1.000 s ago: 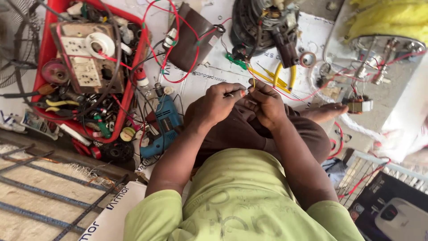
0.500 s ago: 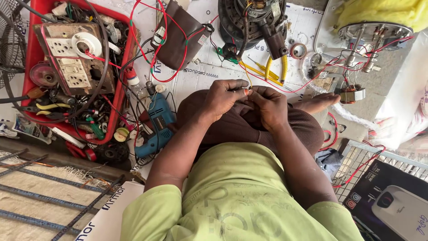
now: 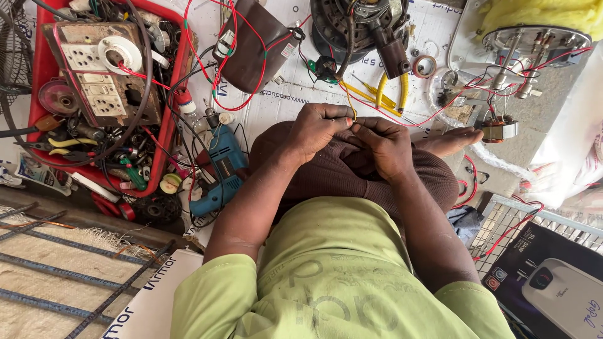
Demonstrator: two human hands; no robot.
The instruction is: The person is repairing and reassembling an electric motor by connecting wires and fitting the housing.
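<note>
My left hand [image 3: 317, 129] and my right hand [image 3: 386, 145] meet over my bent knee in brown trousers [image 3: 326, 176]. Both pinch a thin yellow wire [image 3: 352, 112] between the fingertips. The wire runs up toward a black motor [image 3: 352, 25] lying on the white sheet [image 3: 282, 100] just beyond my hands. Yellow-handled pliers [image 3: 391, 91] lie between the motor and my right hand. My bare foot [image 3: 453, 139] rests to the right of the hands.
A red tray [image 3: 166, 132] at the left holds a switch board, tape and several tools. A blue drill [image 3: 221, 166] lies by my left forearm. Red wires loop around a brown pouch [image 3: 254, 44]. A metal appliance base [image 3: 534, 41] and small coil [image 3: 499, 130] sit at right.
The view has tilted a little, so the tray and motor sit higher in the picture. My hands stay together over the knee, fingers working the wire.
</note>
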